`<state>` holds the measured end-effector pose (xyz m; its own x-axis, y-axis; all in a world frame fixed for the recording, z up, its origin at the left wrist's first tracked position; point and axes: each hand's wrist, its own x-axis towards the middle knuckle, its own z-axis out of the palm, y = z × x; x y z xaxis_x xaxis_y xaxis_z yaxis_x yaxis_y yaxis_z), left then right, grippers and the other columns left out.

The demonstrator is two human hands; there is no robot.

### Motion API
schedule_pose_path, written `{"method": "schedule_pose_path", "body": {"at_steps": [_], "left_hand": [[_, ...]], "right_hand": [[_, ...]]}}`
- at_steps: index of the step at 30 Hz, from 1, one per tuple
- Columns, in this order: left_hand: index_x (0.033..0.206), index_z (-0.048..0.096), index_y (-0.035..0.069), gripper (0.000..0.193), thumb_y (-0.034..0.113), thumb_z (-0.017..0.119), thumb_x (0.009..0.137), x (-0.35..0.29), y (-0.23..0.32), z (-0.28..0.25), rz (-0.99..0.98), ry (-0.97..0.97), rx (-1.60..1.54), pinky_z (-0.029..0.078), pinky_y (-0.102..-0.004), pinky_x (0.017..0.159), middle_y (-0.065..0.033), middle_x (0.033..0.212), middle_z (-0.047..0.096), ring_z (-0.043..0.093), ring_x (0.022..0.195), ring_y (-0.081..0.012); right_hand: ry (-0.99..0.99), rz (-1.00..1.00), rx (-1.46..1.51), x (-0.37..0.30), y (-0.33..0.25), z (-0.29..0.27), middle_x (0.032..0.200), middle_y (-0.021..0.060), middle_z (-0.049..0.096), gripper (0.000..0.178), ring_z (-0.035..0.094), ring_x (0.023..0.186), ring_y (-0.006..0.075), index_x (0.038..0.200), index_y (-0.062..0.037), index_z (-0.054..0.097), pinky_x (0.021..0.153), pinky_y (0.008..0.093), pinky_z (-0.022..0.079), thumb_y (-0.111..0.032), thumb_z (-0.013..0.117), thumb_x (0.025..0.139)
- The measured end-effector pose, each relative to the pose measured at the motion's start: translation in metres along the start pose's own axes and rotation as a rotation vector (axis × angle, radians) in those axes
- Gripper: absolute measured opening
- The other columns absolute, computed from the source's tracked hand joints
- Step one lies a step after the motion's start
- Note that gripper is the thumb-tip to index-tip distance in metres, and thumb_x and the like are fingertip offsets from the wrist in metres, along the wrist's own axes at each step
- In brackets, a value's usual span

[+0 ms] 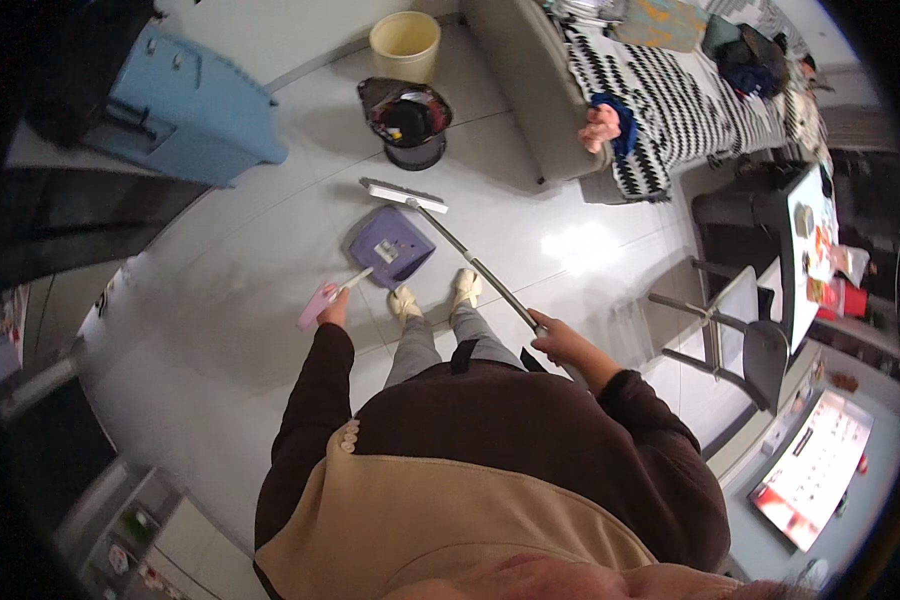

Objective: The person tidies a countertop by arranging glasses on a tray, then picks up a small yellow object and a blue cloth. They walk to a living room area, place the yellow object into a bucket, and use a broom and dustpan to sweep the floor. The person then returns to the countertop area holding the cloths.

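Observation:
My left hand [336, 308] is closed round the pink handle of a purple dustpan [382, 236], whose pan is at the floor ahead of my feet. In my right hand [564, 340] is the metal pole of a broom [488, 278]. The pole slants forward and left to a wide, flat head [404, 195], white with a dark grey strip. That head is just beyond the dustpan's far edge. A pale label shows inside the pan; I cannot make out any dirt in it.
A black-lined bin [415, 150] full of rubbish stands ahead, with a cream bucket [406, 45] behind it. At the right are a sofa [530, 100] with a patterned cover, another person's hand or foot [600, 127], and a chair [735, 335]. A blue cabinet [205, 110] is at left.

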<state>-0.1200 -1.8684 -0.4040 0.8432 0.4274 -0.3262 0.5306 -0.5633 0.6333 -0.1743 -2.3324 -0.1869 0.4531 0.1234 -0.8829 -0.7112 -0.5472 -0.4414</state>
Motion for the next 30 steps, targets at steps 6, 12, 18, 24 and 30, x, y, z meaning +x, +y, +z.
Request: {"method": "schedule_pose_path", "body": {"at_steps": [6,12,18,24,30], "left_hand": [[0.083,0.060,0.006,0.016,0.017,0.069,0.076,0.031,-0.045,0.030,0.130,0.119,0.039,0.040,-0.0274,0.047,-0.0012,0.054,0.053,0.049,0.046,-0.0123],[0.090,0.063,0.002,0.030,0.029,0.065,0.079,0.045,-0.060,0.037,-0.185,-0.008,-0.153,0.047,-0.0346,0.069,-0.0085,0.082,0.063,0.060,0.073,-0.0212],[0.097,0.061,0.012,0.023,0.030,0.061,0.084,0.072,-0.067,0.040,0.010,-0.221,0.479,0.046,-0.0373,0.076,-0.0092,0.097,0.058,0.056,0.088,-0.0251],[0.106,0.059,0.001,0.039,0.035,0.059,0.087,0.079,-0.034,0.041,-0.205,-0.263,-0.268,0.050,-0.0372,0.066,-0.0144,0.088,0.062,0.059,0.079,-0.0246],[0.108,0.057,0.000,0.041,0.035,0.060,0.086,0.088,-0.010,0.054,-0.290,-0.312,-0.311,0.052,-0.0339,0.065,-0.0163,0.087,0.062,0.060,0.078,-0.0236]], "right_hand": [[-0.084,0.043,0.017,0.028,0.013,0.012,0.083,0.0150,0.062,0.072,0.058,0.059,0.0181,0.137,-0.0129,0.037,0.060,0.0318,0.049,-0.017,0.062,0.070],[-0.018,-0.058,-0.027,-0.028,0.059,0.012,0.077,0.0118,0.061,0.070,0.057,0.061,0.0168,0.139,-0.0192,0.037,0.055,0.0327,0.048,-0.016,0.060,0.073],[0.221,0.076,0.039,-0.071,0.087,-0.001,0.083,0.0143,0.061,0.073,0.056,0.053,0.0207,0.140,-0.0224,0.033,0.049,0.0336,0.048,-0.011,0.059,0.072],[0.506,0.029,0.015,-0.011,0.126,-0.023,0.091,0.0243,0.060,0.067,0.060,0.081,0.0358,0.136,-0.0107,0.034,0.063,0.0432,0.049,-0.001,0.049,0.072],[0.323,0.180,0.250,0.052,0.120,0.003,0.078,0.0196,0.059,0.063,0.059,0.052,0.0260,0.129,-0.0070,0.039,0.042,0.0399,0.049,0.000,0.053,0.069]]}}
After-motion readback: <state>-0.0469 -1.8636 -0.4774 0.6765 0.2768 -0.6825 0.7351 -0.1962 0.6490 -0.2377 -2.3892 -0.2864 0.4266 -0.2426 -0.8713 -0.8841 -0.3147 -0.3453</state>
